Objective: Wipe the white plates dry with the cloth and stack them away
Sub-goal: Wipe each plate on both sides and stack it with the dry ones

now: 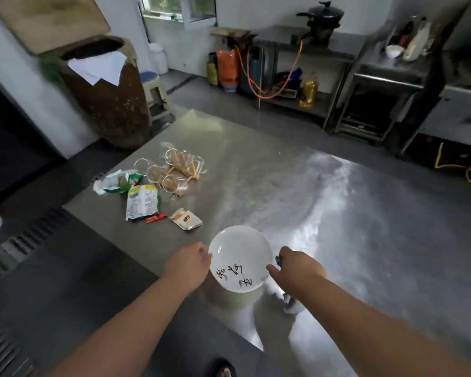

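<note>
The person is holding the white plate [239, 257] over the steel table's [337, 213] near edge. The left hand [186, 263] is pinching one rim and the right hand [297, 265] is gripping the other, with what looks like the cloth [292, 306] dangling beneath. Wiping seems to be underway; the next move probably calls for turning the plate.

Commercial kitchen: steel worktable [283, 186], pressure cooker [322, 16], gas cylinder [252, 74].

A steel tabletop [337, 213] carries a heap of wire strainers [172, 172], green snack packets [142, 202] and a small open carton [186, 219]. Beyond it stand a brown bin [106, 99] and a plastic stool [155, 93].
</note>
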